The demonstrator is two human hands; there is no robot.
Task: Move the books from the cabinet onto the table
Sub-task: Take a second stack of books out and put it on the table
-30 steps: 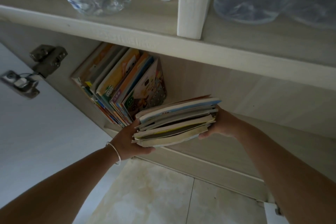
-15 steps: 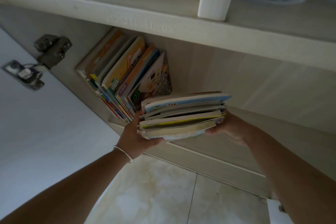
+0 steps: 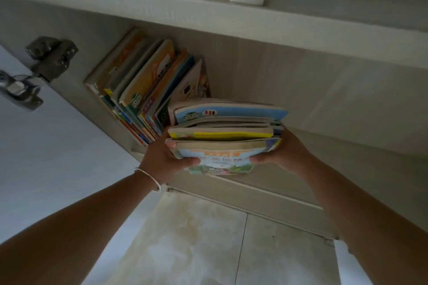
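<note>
Your left hand (image 3: 162,159) and right hand (image 3: 281,154) clamp a stack of children's picture books (image 3: 225,136) between them, one at each end, thumbs curled onto the near face of the lowest book and the other fingers hidden behind the pile. Compared with a second ago, the stack sits nearer to you and lies more level, and the cover of the lowest book, with its orange title band, now tips toward you where before you saw mostly page edges. That suggests the load is already coming out of the cabinet (image 3: 301,90) and that the carrying step has begun, though the table is nowhere in view, so you cannot yet judge the path to it. Just beyond your left hand, a row of leaning books (image 3: 148,81) remains in the cabinet, propped against its left wall and apparently undisturbed by the lift; those will need at least one more trip, so the task is partly done at best. The stack looks loose: the books differ in size, the edges are not flush, and the thin ones in the middle could slide out if you tilt it further, so keep it flat and squeezed from both ends. To the left of your left hand, the door hinge (image 3: 52,58) and the open white door (image 3: 58,157) stand close, and the shelf board (image 3: 208,21) hangs above both hands; draw the stack straight back to clear them.
</note>
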